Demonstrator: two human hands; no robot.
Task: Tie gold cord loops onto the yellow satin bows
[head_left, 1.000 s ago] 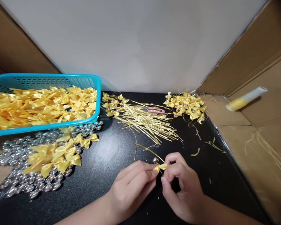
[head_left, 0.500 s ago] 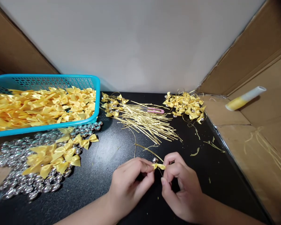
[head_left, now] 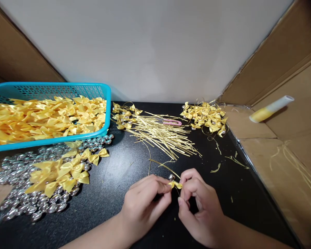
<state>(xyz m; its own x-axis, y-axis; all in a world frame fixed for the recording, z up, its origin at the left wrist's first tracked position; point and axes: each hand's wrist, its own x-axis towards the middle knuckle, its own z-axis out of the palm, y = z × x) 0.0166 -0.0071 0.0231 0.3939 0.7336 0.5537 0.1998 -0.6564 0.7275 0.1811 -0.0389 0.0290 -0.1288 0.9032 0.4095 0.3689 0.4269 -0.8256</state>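
Low over the black table, a small yellow ribbon bow sits between my two hands. My left hand is closed, pinching the bow's left end between thumb and fingers. A shiny silver bell or bead shows just behind the bow. Thin gold cord runs from the bow's area away over the table. My right hand is closed at the bow's right side, its thumb and finger on a thin strand hanging from the bow. The exact grip of its upper fingers is partly hidden.
A blue basket of yellow bows stands at left. Silver beads and loose bows lie before it. Gold ties with a pink-handled tool lie mid-table. Bows with beads are heaped at back right, cord scraps nearby.
My hands have drawn very slightly closer together, and the bow between them has tilted and bent a little. Everything else lies as before.
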